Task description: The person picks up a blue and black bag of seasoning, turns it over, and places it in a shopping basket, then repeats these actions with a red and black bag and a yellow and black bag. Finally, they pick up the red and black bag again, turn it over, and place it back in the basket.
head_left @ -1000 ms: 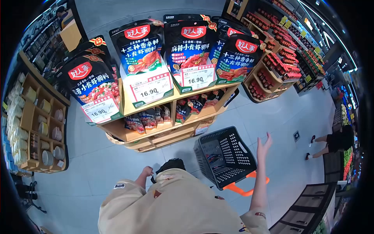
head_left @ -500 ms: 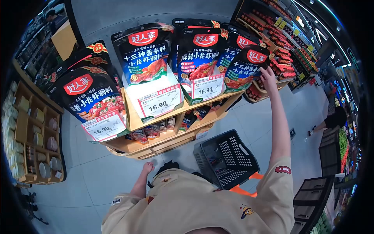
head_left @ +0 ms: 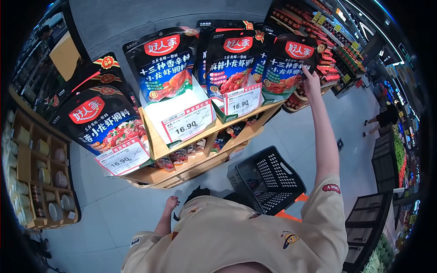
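Observation:
My right hand (head_left: 311, 82) is closed on the right edge of a black and blue seasoning pouch (head_left: 289, 68) with a red logo and a crayfish picture. The pouch stands nearly upright at the right end of the display, overlapping another pouch behind it. Beside it are a spicy crayfish pouch (head_left: 233, 63) and a larger-looking pouch (head_left: 167, 63), both behind price cards marked 16.90. My left hand (head_left: 172, 201) hangs low by my side, fingers curled, with nothing visible in it.
A dark shopping basket (head_left: 268, 179) with holes and orange parts stands on the floor below the wooden display (head_left: 182, 170). Shelves of crockery (head_left: 43, 168) are at the left. Red-packed goods (head_left: 330, 68) fill shelves at the upper right, and a person (head_left: 387, 120) is farther off.
The pouch in my right hand has moved up and left, now covering most of the pouch behind it. My left hand has shifted slightly. The view has tilted a little.

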Demonstrator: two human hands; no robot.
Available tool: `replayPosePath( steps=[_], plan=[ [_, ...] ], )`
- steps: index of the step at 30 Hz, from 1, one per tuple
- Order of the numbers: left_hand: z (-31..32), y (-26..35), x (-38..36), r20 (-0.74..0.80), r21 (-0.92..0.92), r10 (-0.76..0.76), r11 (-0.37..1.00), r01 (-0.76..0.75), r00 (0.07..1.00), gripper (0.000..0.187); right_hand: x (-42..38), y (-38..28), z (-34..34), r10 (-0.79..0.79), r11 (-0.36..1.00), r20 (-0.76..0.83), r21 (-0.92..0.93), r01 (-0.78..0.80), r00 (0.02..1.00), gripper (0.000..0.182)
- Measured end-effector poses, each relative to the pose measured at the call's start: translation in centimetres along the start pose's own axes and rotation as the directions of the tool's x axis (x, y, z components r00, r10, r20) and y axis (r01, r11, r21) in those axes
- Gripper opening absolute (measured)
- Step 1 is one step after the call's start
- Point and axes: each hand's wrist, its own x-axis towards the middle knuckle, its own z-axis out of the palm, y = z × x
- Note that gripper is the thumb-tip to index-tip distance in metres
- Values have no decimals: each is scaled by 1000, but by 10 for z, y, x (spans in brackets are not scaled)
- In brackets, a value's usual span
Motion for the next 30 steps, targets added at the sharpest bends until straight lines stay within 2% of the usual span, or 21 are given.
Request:
replayPosePath(
  steps=[1, 2, 3, 4, 8, 10, 12, 13, 14, 17, 18, 19, 21, 22, 24, 25, 27, 28, 30],
  plan=[
    [4, 11, 2, 22, 16, 116, 993, -117, 993, 25, 1, -9, 4, -62, 998, -32, 9, 62, 998, 19],
    [9, 23, 3, 24, 12, 116, 993, -116, 993, 25, -1, -23, 11, -59, 997, -21, 41, 59, 998, 19],
    [15, 36, 5, 48, 134, 196, 970, -201, 979, 26, -4, -36, 18, -112, 992, -12, 48, 113, 994, 19],
    [22, 53, 2, 82, 253, 272, 925, -284, 959, 26, -8, -48, 23, -83, 996, -27, 27, 84, 996, 19],
    [57, 149, -48, 285, 362, 422, 784, -504, 861, 30, -32, -89, 54, -95, 990, -85, -116, 85, 992, 19],
    [74, 202, -89, 372, 306, 471, 751, -585, 800, 34, -43, -96, 64, -120, 977, -35, -180, 112, 992, 18],
    [90, 245, -117, 486, 108, 582, 701, -705, 653, 31, -58, -100, 72, 13, 994, 14, -105, -11, 1000, 20],
    [97, 268, -135, 487, -17, 628, 701, -713, 606, 30, -67, -102, 79, 83, 995, 34, -62, -81, 996, 21],
    [102, 291, -155, 479, -142, 675, 691, -709, 562, 30, -74, -103, 82, 166, 985, 66, -56, -163, 984, 22],
    [111, 352, -206, 263, -383, 890, 450, -807, 371, 41, -97, -102, 95, 309, 950, 150, -8, -312, 939, 25],
    [111, 369, -219, 156, -320, 930, 368, -873, 334, 44, -108, -105, 102, 327, 943, 191, -8, -331, 926, 27],
    [111, 383, -226, 104, -341, 945, 327, -881, 311, 48, -117, -107, 107, 349, 928, 237, 48, -370, 907, 27],
    [118, 403, -232, -63, -411, 971, 184, -893, 229, 42, -129, -101, 110, 394, 912, 250, 15, -411, 884, 28],
    [117, 410, -235, -70, -409, 969, 189, -893, 237, 42, -133, -97, 111, 426, 890, 286, 35, -454, 858, 28],
    [117, 417, -239, 44, -497, 937, 322, -806, 347, 26, -145, -93, 116, 462, 875, 271, 13, -483, 844, 27],
    [120, 413, -234, 37, -496, 936, 321, -807, 350, 26, -149, -88, 116, 476, 865, 265, 32, -501, 838, 27],
    [128, 404, -218, -72, -452, 913, 329, -829, 402, 17, -156, -66, 109, 563, 793, 256, 100, -601, 786, 29],
    [130, 404, -225, -111, -501, 909, 298, -813, 401, 19, -161, -66, 109, 592, 766, 262, 112, -634, 762, 30],
    [130, 396, -209, -138, -455, 906, 301, -838, 400, 20, -171, -63, 106, 617, 748, 267, 94, -657, 740, 30]
  ],
)
